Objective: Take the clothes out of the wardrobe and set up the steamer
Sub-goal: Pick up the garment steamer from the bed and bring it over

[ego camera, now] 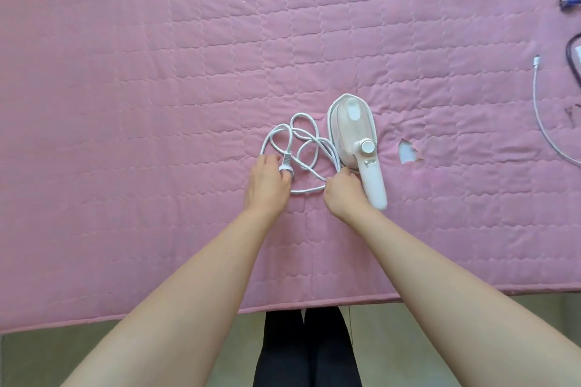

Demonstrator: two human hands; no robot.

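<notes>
Steamer point(352, 135): a white hand-held unit lying flat on the pink quilted bed point(157, 72), right of centre. Its long axis runs away from the person, nose at the far end and handle point(374, 182) at the near end, angled slightly to the right. The handle therefore points toward the right hand point(344, 188), which is the nearer hand and lies just beside it on its left. This hand's grip is pressed together and pinches the white cord point(309, 138) close to where the cord leaves the steamer body. The cord spreads leftward from there in loose, overlapping loops on the bed. The plug point(286, 160) lies at their left side, under the left hand point(268, 179), whose fingers curl round the plug's head. The step in hand is judged to be freeing the cord for plugging in. No clothes are in view.

Periphery: a tear point(408, 151) in the cover just right of the steamer. Well apart, at the right edge, are a thin white cable point(539, 110) and a small blue object point(569, 0).
</notes>
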